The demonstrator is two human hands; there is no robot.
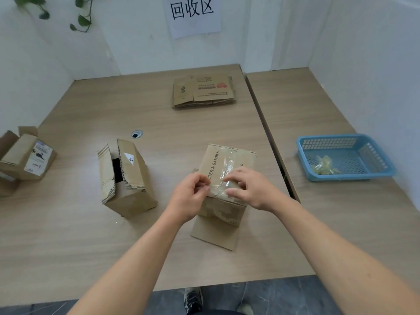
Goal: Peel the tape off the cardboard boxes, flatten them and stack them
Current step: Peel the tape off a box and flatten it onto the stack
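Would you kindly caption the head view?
Left hand and right hand pinch tape on a cardboard box.

Bare forearms; dark, pale-laced sneaker

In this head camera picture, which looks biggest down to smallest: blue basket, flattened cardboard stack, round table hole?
1. blue basket
2. flattened cardboard stack, farther away, so its true size is unsure
3. round table hole

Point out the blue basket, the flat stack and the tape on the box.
basket (329, 144): head view, its far mesh wall.
flat stack (204, 92): head view, middle of the top sheet.
tape (223, 163): head view, the clear strip's shiny middle.
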